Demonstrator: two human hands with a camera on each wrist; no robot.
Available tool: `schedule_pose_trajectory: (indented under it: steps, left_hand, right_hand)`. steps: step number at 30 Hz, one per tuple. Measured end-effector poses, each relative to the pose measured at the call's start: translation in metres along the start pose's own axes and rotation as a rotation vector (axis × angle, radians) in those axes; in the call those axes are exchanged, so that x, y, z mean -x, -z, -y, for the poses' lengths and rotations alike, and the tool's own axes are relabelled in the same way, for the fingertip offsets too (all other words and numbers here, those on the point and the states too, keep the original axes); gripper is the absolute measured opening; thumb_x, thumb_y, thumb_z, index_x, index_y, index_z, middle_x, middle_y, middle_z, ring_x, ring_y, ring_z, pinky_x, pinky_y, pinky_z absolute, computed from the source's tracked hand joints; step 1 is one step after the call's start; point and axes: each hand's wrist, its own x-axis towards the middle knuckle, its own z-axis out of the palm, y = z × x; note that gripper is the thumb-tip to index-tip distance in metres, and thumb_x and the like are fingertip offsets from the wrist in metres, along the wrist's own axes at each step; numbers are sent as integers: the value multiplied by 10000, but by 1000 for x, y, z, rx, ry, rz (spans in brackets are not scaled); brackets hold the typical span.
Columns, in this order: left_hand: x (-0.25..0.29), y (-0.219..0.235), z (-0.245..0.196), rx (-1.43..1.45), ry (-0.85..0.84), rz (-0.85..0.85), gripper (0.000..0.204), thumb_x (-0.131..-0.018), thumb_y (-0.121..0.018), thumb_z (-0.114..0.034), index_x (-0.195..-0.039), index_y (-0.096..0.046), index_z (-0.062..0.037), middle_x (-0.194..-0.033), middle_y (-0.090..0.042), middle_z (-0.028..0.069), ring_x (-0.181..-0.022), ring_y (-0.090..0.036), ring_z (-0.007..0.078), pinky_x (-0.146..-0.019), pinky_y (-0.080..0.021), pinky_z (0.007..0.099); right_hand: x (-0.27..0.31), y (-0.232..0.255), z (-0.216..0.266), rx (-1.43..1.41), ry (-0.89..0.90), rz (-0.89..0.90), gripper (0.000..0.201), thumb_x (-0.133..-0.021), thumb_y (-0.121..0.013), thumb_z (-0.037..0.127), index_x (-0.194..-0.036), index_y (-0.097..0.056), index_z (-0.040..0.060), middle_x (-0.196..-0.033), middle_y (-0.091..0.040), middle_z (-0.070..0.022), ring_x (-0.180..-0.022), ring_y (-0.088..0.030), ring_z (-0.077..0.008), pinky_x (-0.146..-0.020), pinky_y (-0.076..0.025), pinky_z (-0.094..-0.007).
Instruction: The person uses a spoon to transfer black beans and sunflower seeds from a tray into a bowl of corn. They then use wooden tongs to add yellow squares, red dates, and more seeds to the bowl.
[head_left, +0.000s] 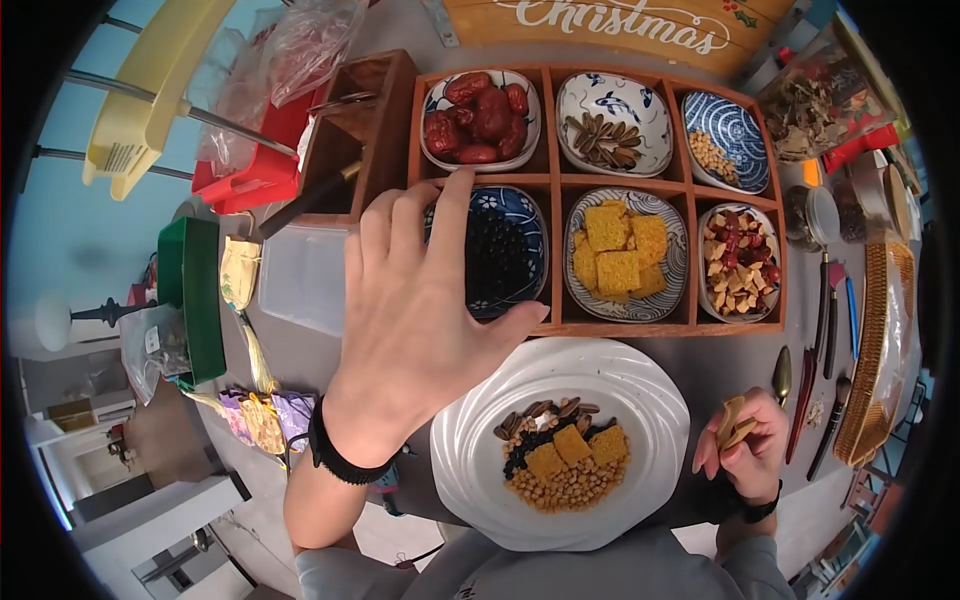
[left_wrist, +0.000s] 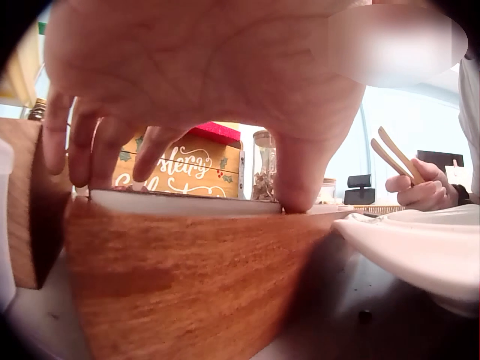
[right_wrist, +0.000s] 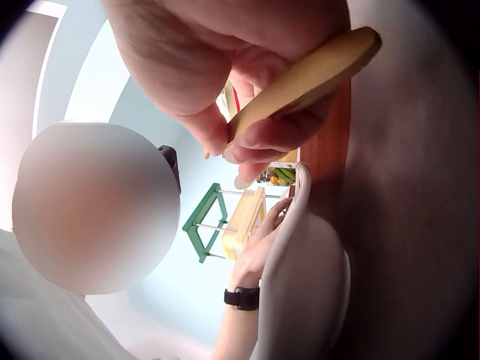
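Note:
My left hand (head_left: 405,285) spreads over a blue patterned bowl of black beans (head_left: 497,250), in the front-left compartment of a wooden box (head_left: 560,328). Its fingers reach across the bowl's left side and its thumb lies at the near right corner; the left wrist view shows thumb and fingertips right at the rim (left_wrist: 187,201). Low on the right, my right hand (head_left: 755,445) holds small wooden tongs (right_wrist: 315,75), pointing up in the left wrist view. Between the hands stands a white plate (head_left: 465,440) bearing yellow cubes (head_left: 573,446), black beans, brown seeds and pale yellow kernels.
Other compartments hold bowls of red dates (head_left: 490,112), brown seeds (head_left: 603,140), kernels (head_left: 712,158), yellow cubes (head_left: 620,250) and chopped dried pieces (head_left: 740,262). Brushes and a spoon (head_left: 781,373) lie right, beside a wicker basket (head_left: 880,350). A green bin (head_left: 190,300) stands left.

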Motion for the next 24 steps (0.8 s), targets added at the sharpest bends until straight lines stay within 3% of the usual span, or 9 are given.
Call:
schedule_pose_trajectory:
  steps: [7,10,12,13,15,19,24]
  left_hand:
    - [-10,0,-3,-18,-38,-81,902,-585,-867,-202,-1392,-518,-3,-1266,-618,184,-1209,-540,377,-1085,-407,463]
    - [-9,27,-5,51,36,-148,900,-566,-842,-178,-1389,-522,-2,-1302,-611,194,-1218,-578,331,-1084,-432,432]
    - [-7,45,-1,303,59,-187,915,-567,-770,-180,-1419,-497,16,-1315,-600,179,-1237,-583,271,-1089,-435,397]
    - [-5,53,7,301,-9,-213,931,-566,-764,-195,-1426,-486,28,-1311,-597,182,-1241,-583,281,-1080,-442,403]
    - [1,61,9,288,14,-291,958,-574,-756,-248,-1437,-468,51,-1307,-592,196,-1245,-584,293,-1069,-454,417]
    - [20,64,5,180,205,-392,1105,-619,-757,-559,-1479,-423,49,-1365,-556,226,-1251,-593,334,-1054,-465,438]
    - [33,61,7,136,310,-414,1228,-610,-728,-718,-1500,-389,57,-1395,-533,240,-1280,-572,354,-1042,-468,443]
  right_hand:
    - [0,0,0,0,-10,-21,452,-878,-836,281,-1043,-572,-48,-757,-679,-143,-547,-637,-162,-507,-534,-285]
    - [1,0,1,1,-3,-36,458,-879,-836,286,-1036,-570,-53,-739,-657,-124,-539,-630,-157,-513,-552,-303]
    - [0,0,0,-11,12,-40,463,-881,-834,290,-1032,-567,-56,-728,-640,-112,-532,-623,-153,-518,-565,-317]
    - [0,0,0,-8,6,-42,463,-881,-834,289,-1028,-564,-57,-725,-634,-108,-527,-617,-151,-520,-570,-323]
    - [2,0,1,-2,-8,-47,463,-881,-834,287,-1018,-559,-60,-719,-622,-101,-516,-606,-148,-524,-580,-337]
    - [5,0,0,-28,-20,-82,460,-873,-841,270,-998,-543,-57,-729,-623,-114,-496,-588,-147,-522,-592,-360]
    - [10,7,-3,-83,-18,-91,417,-843,-853,153,-963,-525,-75,-680,-615,-173,-497,-622,-197,-490,-593,-365]
